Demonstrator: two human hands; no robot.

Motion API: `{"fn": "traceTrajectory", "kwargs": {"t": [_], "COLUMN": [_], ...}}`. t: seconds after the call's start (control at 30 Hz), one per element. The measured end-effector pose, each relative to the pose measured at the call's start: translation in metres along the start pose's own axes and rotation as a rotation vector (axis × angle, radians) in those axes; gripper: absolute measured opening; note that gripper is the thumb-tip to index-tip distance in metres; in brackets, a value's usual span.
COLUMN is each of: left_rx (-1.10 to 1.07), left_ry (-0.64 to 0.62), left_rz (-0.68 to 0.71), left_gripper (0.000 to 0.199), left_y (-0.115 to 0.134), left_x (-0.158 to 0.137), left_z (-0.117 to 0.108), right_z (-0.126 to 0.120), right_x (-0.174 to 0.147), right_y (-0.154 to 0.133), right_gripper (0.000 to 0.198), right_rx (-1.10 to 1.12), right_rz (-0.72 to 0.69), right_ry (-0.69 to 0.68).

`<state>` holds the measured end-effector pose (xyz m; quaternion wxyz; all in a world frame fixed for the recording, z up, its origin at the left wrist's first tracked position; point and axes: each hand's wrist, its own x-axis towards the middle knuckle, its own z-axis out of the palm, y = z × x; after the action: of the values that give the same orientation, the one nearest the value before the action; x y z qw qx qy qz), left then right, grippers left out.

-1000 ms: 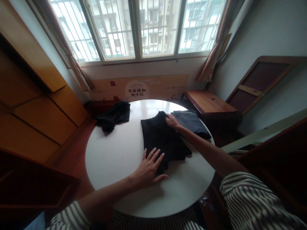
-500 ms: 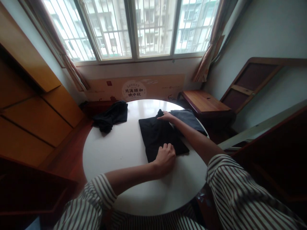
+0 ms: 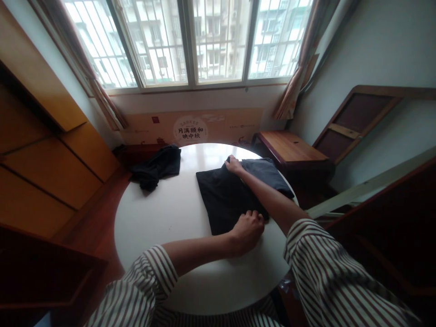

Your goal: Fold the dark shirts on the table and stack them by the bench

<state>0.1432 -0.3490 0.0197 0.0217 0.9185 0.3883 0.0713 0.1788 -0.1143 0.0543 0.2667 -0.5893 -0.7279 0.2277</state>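
Note:
A black folded garment (image 3: 221, 195) lies flat on the round white table (image 3: 153, 231); its exact kind I cannot tell. At its near edge, toward the right corner, my left hand (image 3: 248, 230) rests with fingers curled down onto the cloth. My right hand (image 3: 234, 165) pinches a bunched bit of the same garment at its far edge. Partly behind my right forearm, a dark grey folded cloth (image 3: 267, 175) lies to the right. A crumpled black garment (image 3: 158, 168) sits at the table's far left edge.
A low wooden bench or stand (image 3: 293, 147) is beyond the table on the right. Wooden cabinets (image 3: 57, 168) line the left side. A printed board (image 3: 143, 129) leans under the barred window (image 3: 218, 45). A dark wooden piece (image 3: 395, 227) stands close on the right.
My left hand has slid right along the garment's near edge toward its corner. My right hand has shifted slightly, and the bunched cloth at the far edge now shows less.

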Motion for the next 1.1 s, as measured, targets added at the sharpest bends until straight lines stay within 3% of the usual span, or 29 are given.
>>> {"fn": "traceTrajectory", "kwargs": {"t": [0.1,0.17,0.23,0.27,0.33,0.5,0.6,0.73,0.83,0.97,1.1], "left_rx": [-0.106,-0.152,-0.134,-0.111,-0.072,-0.093,-0.204,-0.285,-0.414,-0.511,-0.531], "left_ry": [0.116,0.169,0.212,0.230,0.254,0.270,0.318,0.375,0.285,0.230,0.292], "left_rz": [0.103,0.126,0.027,-0.026,-0.067,0.069,-0.007,-0.198,-0.343,-0.416,-0.524], "left_gripper": [0.029,0.029,0.029,0.027,0.024,0.022,0.033,0.026,0.016,0.011,0.021], "left_y": [-0.007,-0.026,-0.052,-0.065,-0.082,-0.087,-0.116,-0.199,-0.249,-0.273,-0.283], "left_x": [-0.024,-0.042,-0.061,-0.070,-0.088,-0.108,-0.079,-0.001,0.046,0.068,0.064], "left_z": [-0.017,-0.031,-0.038,-0.038,-0.032,-0.017,-0.025,-0.031,-0.022,-0.004,0.004], "right_z": [-0.002,-0.001,0.003,0.005,0.008,0.004,0.001,0.007,0.017,0.025,0.029], "right_x": [-0.031,-0.065,-0.106,-0.128,-0.167,-0.224,-0.239,-0.253,-0.259,-0.262,-0.265], "right_y": [-0.007,-0.006,0.003,0.009,0.022,0.034,0.019,0.000,0.000,0.008,0.010], "right_gripper": [0.052,0.047,0.043,0.045,0.050,0.060,0.072,0.078,0.070,0.062,0.060], "right_rx": [-0.099,-0.189,-0.266,-0.279,-0.295,-0.301,-0.258,-0.258,-0.243,-0.215,-0.209], "right_rz": [-0.166,-0.395,-0.612,-0.651,-0.665,-0.591,-0.604,-0.658,-0.642,-0.662,-0.672], "right_ry": [0.056,0.044,-0.025,-0.069,-0.200,-0.348,-0.392,-0.390,-0.339,-0.237,-0.193]}}
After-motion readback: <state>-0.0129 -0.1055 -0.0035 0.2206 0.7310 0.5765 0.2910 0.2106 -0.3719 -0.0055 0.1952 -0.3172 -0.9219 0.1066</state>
